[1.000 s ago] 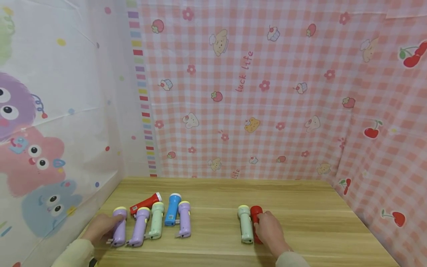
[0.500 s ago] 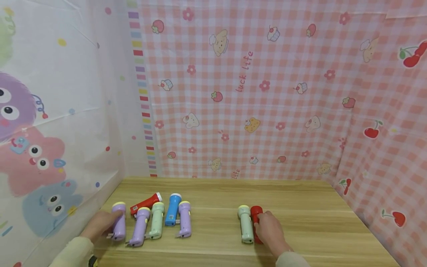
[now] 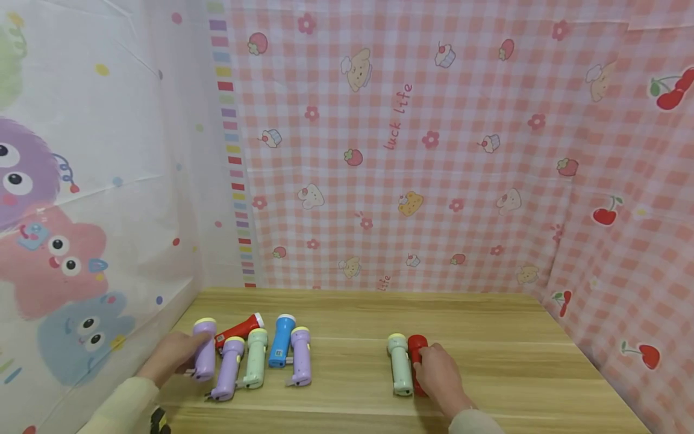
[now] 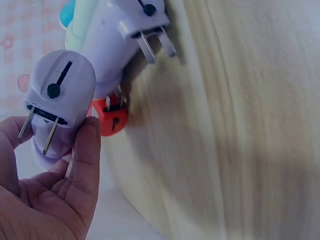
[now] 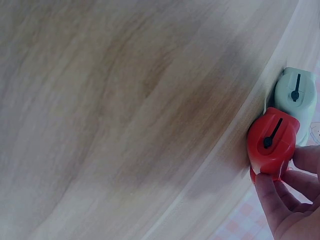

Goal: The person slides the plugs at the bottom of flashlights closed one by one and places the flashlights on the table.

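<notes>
In my left hand (image 3: 172, 355) I grip a purple flashlight (image 3: 204, 352) with a pale yellow rim, raised a little at the table's left side. Its two metal plug prongs (image 4: 50, 137) stick out of the tail in the left wrist view. My right hand (image 3: 440, 372) holds a red flashlight (image 5: 272, 142) by its body, low over the table, its plug folded away. Right alongside it lies a pale green flashlight (image 3: 400, 364). Close to my left hand are another purple flashlight (image 3: 228, 369) with prongs out and a tilted red flashlight (image 3: 237, 331) with a white rim.
Further along the left group lie a green flashlight (image 3: 255, 358), a blue flashlight (image 3: 281, 342) and a third purple flashlight (image 3: 300, 357). Bare wooden table (image 3: 347, 386) separates them from the right pair. Patterned cloths (image 3: 379, 181) hang along the back and sides.
My left hand has lifted the purple flashlight and carried it slightly right and away from me, closer to the tilted red one. The right hand keeps its place on the red flashlight.
</notes>
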The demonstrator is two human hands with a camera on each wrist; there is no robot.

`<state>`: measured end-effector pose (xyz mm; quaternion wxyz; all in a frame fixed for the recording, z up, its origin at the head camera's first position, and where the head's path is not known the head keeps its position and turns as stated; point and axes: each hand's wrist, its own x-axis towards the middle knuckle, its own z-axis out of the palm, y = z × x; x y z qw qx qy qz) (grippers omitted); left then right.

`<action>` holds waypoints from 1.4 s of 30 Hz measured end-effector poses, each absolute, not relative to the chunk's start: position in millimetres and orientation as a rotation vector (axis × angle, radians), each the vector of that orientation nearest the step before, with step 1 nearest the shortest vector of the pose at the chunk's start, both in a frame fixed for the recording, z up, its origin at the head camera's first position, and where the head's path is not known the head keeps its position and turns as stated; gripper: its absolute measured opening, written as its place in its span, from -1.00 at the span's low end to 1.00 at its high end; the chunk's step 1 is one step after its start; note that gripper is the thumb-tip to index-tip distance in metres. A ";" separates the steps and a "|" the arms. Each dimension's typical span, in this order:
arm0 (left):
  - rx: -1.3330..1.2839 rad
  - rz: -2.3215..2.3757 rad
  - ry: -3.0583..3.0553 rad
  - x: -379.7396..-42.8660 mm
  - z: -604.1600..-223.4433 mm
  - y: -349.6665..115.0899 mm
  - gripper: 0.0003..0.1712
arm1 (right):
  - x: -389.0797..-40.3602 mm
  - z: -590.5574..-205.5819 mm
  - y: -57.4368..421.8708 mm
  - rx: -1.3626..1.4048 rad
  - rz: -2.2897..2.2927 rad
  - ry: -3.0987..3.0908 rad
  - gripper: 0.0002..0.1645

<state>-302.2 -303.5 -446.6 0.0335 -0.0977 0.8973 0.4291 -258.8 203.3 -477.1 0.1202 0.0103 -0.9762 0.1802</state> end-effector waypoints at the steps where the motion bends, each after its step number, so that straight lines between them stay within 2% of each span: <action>1: -0.303 1.309 2.763 -302.6 -445.1 -301.5 -0.50 | -258.9 -477.1 203.4 0.027 0.527 -2.856 -0.87; 10: -0.288 1.295 2.742 -307.6 -438.8 -286.9 -0.43 | -259.4 -478.2 203.4 0.026 0.552 -2.841 -0.87; 28: -0.196 1.405 2.731 -309.0 -425.7 -244.7 -0.55 | -258.8 -477.6 202.5 0.030 0.526 -2.839 -0.86; 42: -0.173 1.476 2.689 -310.0 -422.4 -221.1 -0.45 | -257.3 -476.1 202.0 0.035 0.543 -2.829 -0.88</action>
